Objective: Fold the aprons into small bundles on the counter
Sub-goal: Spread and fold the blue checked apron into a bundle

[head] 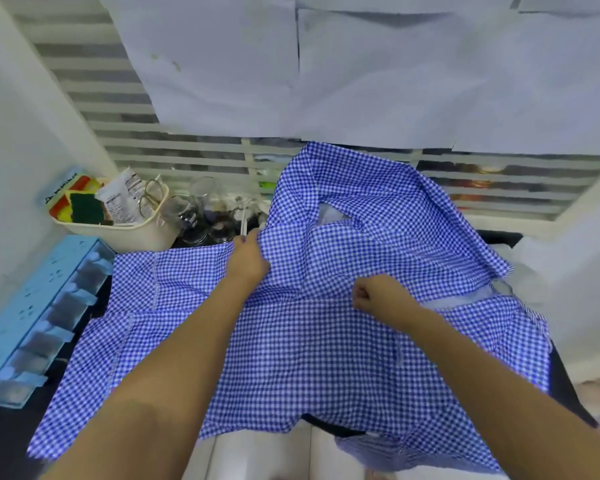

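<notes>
A dark worktop [7,434] runs along a wall of white louvred slats [125,133], the upper part of which is covered by pale paper sheets [222,64]. At the far left stands a cream basket [129,233] holding a green sponge [87,206], a packet and scissors [149,199], with glass jars [201,216] just to its right. A light-blue rack [32,323] lies along the left edge. A blue-and-white checked apron [291,358] is spread over most of the worktop, its near hem hanging over the front edge and its far right part rumpled up against the slats. The left hand [248,259] is at the far middle of the cloth, its grip closed narrow, with fingers curled over a raised fold. The right hand [374,292], a little nearer and to the right, is balled tight, its grip pinching a ridge of the apron.
</notes>
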Tool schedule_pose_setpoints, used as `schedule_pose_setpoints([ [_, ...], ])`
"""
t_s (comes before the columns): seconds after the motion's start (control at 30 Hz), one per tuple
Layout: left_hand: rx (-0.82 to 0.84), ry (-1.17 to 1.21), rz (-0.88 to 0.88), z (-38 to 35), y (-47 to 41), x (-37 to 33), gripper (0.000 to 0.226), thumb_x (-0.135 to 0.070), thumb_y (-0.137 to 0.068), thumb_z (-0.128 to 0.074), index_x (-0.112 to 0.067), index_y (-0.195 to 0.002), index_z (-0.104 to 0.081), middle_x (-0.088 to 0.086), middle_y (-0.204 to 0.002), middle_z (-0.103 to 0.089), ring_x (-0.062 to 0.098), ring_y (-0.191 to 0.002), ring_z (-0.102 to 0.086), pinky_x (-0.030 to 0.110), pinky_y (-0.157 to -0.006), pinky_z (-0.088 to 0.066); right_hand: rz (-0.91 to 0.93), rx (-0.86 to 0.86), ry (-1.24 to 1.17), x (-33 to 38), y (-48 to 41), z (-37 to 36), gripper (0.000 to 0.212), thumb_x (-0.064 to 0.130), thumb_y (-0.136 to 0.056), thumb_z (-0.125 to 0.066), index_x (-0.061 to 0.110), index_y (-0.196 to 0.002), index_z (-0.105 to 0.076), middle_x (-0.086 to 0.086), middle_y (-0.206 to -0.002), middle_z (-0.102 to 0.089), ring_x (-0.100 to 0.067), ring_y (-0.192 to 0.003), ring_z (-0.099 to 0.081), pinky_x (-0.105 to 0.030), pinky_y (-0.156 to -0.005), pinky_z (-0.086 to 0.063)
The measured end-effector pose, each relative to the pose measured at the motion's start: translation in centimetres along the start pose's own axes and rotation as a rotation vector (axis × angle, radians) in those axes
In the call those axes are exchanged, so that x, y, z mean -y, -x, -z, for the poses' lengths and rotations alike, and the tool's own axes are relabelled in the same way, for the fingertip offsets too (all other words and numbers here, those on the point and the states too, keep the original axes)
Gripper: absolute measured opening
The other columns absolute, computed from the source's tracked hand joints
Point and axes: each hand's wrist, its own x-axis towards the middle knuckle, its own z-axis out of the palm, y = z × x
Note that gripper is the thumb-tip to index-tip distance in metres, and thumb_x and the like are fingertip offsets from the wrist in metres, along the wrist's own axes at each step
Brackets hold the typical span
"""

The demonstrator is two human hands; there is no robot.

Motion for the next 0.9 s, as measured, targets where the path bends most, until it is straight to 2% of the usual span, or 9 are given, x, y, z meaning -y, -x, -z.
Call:
schedule_pose_setpoints([
  [0.13, 0.055, -0.056, 0.088, -0.6, -1.5, -0.6, 0.064, -0.011, -0.089, -0.062, -0.015, -0.144, -0.029, 0.018, -0.147, -0.020, 0.038, -0.107, -0.055, 0.043, -0.088, -0.047, -0.005, 0.010, -0.122, -1.5, -0.9, 0.7, 0.020, 0.032, -0.089, -0.065, 0.013, -0.089, -0.065, -0.003, -0.083, -0.064, -0.018, -0.077, -0.059, -0.033, -0.073, -0.049],
  [0.27, -0.012, -0.064, 0.115, -0.9, -2.6, -0.7, 0.054, -0.017, -0.091, -0.060, -0.016, -0.140, -0.036, 0.017, -0.141, -0.027, 0.037, -0.100, -0.056, 0.043, -0.082, -0.051, -0.036, -0.413, -0.206, -4.1, -2.6, 4.4, 0.015, 0.023, -0.088, -0.065, 0.012, -0.098, -0.061, 0.000, -0.097, -0.056, -0.017, -0.080, -0.054, -0.030, -0.073, -0.042],
  [0.4, -0.089, -0.038, 0.114, -1.3, -2.8, -1.0, 0.033, -0.019, -0.094, -0.057, -0.011, -0.123, -0.045, 0.017, -0.136, -0.031, 0.032, -0.081, -0.055, 0.038, -0.067, -0.047, -0.237, -0.565, -0.249, -7.9, -5.5, 8.4, 0.057, 0.021, -0.088, -0.066, 0.008, -0.136, -0.039, -0.013, -0.142, -0.032, -0.029, -0.110, -0.053, -0.036, -0.085, -0.043],
  [0.5, -0.157, -0.020, 0.111, -1.7, -3.0, -1.1, 0.018, -0.019, -0.095, -0.056, -0.008, -0.109, -0.051, 0.016, -0.129, -0.036, 0.027, -0.069, -0.050, 0.036, -0.064, -0.043, -0.456, -0.573, -0.334, -10.9, -7.4, 10.1, 0.084, 0.030, -0.080, -0.076, 0.003, -0.142, -0.028, -0.018, -0.149, -0.024, -0.038, -0.123, -0.046, -0.047, -0.098, -0.041],
  [0.57, -0.178, -0.003, 0.093, -1.7, -3.1, -0.8, 0.015, -0.018, -0.095, -0.056, -0.006, -0.104, -0.054, 0.016, -0.125, -0.039, 0.026, -0.069, -0.049, 0.035, -0.066, -0.042, -0.544, -0.560, -0.379, -12.9, -7.9, 10.1, 0.083, 0.031, -0.077, -0.079, 0.000, -0.138, -0.032, -0.022, -0.142, -0.035, -0.040, -0.119, -0.049, -0.048, -0.095, -0.043],
  [0.67, -0.230, 0.021, 0.078, -1.2, -3.3, -0.3, 0.012, -0.014, -0.092, -0.061, -0.003, -0.095, -0.059, 0.015, -0.113, -0.051, 0.029, -0.073, -0.055, 0.034, -0.068, -0.042, -0.524, -0.521, -0.311, -15.9, -7.7, 10.0, 0.036, 0.024, -0.088, -0.067, -0.004, -0.108, -0.058, -0.022, -0.099, -0.060, -0.034, -0.084, -0.056, -0.038, -0.070, -0.043],
  [0.73, -0.273, 0.013, 0.112, -0.4, -3.7, 0.0, 0.013, -0.012, -0.090, -0.063, 0.000, -0.087, -0.059, 0.018, -0.093, -0.062, 0.032, -0.076, -0.058, 0.036, -0.065, -0.043, -0.535, -0.549, -0.247, -18.2, -7.1, 10.6, 0.026, 0.020, -0.093, -0.056, -0.005, -0.095, -0.064, -0.017, -0.079, -0.057, -0.030, -0.070, -0.051, -0.034, -0.064, -0.039],
  [0.8, -0.296, 0.005, 0.140, 0.3, -4.1, -0.2, 0.014, -0.011, -0.089, -0.063, 0.002, -0.086, -0.060, 0.021, -0.087, -0.065, 0.037, -0.083, -0.061, 0.040, -0.071, -0.047, -0.558, -0.621, -0.241, -20.4, -6.2, 11.3, 0.028, 0.018, -0.093, -0.055, -0.007, -0.091, -0.065, -0.016, -0.074, -0.055, -0.029, -0.066, -0.050, -0.034, -0.062, -0.039],
  [0.9, -0.341, 0.042, 0.156, 0.5, -4.7, -2.0, 0.020, -0.003, -0.090, -0.055, 0.004, -0.109, -0.058, 0.027, -0.108, -0.063, 0.041, -0.098, -0.059, 0.041, -0.079, -0.044, -0.495, -0.637, -0.290, -21.7, -5.1, 11.7, 0.025, 0.015, -0.093, -0.056, -0.007, -0.092, -0.067, -0.013, -0.077, -0.057, -0.025, -0.070, -0.050, -0.030, -0.066, -0.034],
])
